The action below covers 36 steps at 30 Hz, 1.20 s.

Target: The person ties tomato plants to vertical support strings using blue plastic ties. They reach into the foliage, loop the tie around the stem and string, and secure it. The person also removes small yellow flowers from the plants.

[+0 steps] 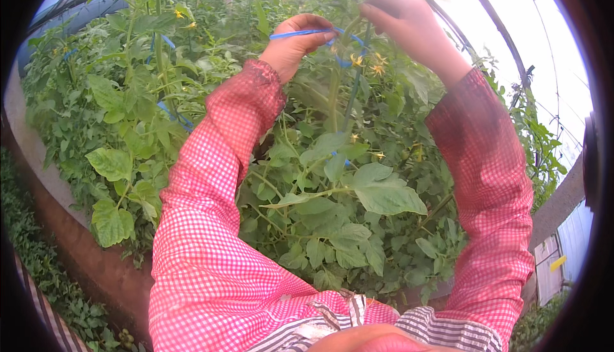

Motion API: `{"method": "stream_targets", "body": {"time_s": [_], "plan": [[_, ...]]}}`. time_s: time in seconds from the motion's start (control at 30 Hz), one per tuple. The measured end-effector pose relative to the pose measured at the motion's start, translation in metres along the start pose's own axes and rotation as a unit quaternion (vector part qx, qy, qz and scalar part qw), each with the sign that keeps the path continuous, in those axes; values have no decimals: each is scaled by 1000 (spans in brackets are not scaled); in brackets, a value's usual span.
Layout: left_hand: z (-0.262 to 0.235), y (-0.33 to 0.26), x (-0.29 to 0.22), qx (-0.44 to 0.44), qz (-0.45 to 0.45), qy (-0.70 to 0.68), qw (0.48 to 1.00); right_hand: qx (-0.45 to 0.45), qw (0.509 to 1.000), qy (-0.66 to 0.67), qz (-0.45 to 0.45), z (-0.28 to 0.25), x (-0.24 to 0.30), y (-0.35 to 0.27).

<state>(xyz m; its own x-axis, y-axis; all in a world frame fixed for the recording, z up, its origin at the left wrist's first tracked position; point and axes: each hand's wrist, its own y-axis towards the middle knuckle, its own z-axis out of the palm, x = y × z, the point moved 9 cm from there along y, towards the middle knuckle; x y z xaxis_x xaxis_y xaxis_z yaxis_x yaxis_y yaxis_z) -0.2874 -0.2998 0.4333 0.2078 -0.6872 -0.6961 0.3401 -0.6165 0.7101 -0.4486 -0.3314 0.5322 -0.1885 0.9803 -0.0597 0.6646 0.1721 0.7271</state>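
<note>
Filling most of the view is a tall tomato plant [332,179], its broad leaves crowding the middle and more rows [109,96] standing to the left under a greenhouse roof [511,39]. Both arms in red checked sleeves [217,179] reach up to its top. The main stem [334,93] runs nearly upright, with small yellow flowers [368,64] just beside it.

By the look of it, the step in hand is tying the stem top to its support: a blue string [355,93] hangs almost straight down beside the stem, its long axis vertical. A flat blue strip of it [297,33] runs level from the left hand [291,42] toward the stem and loops there.

The left hand's fingers are curled and pinching that strip. The right hand [403,23] sits above the stem top with fingers bent together, probably pinching the string's other end, though glare hides the contact.

The next move would call for drawing the loop snug without crushing the soft stem or knocking the flowers.
</note>
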Motion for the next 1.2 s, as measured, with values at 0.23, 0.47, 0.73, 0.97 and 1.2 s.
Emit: {"method": "stream_targets", "body": {"time_s": [0.23, 0.47, 0.73, 0.97, 1.2], "plan": [[7, 9, -30, -74, 186, 275, 940, 90, 992, -34, 87, 30, -14, 26], [8, 15, -19, -121, 157, 200, 960, 77, 990, -109, 42, 28, 4, 38], [5, 24, 19, -70, 22, -124, 990, 57, 972, -218, -65, 25, 20, 38], [8, 27, 21, -19, 29, -236, 971, 102, 966, -237, -18, 44, 1, 43], [8, 23, 17, -27, 31, -226, 973, 117, 971, -209, -15, 42, 10, 46]]}}
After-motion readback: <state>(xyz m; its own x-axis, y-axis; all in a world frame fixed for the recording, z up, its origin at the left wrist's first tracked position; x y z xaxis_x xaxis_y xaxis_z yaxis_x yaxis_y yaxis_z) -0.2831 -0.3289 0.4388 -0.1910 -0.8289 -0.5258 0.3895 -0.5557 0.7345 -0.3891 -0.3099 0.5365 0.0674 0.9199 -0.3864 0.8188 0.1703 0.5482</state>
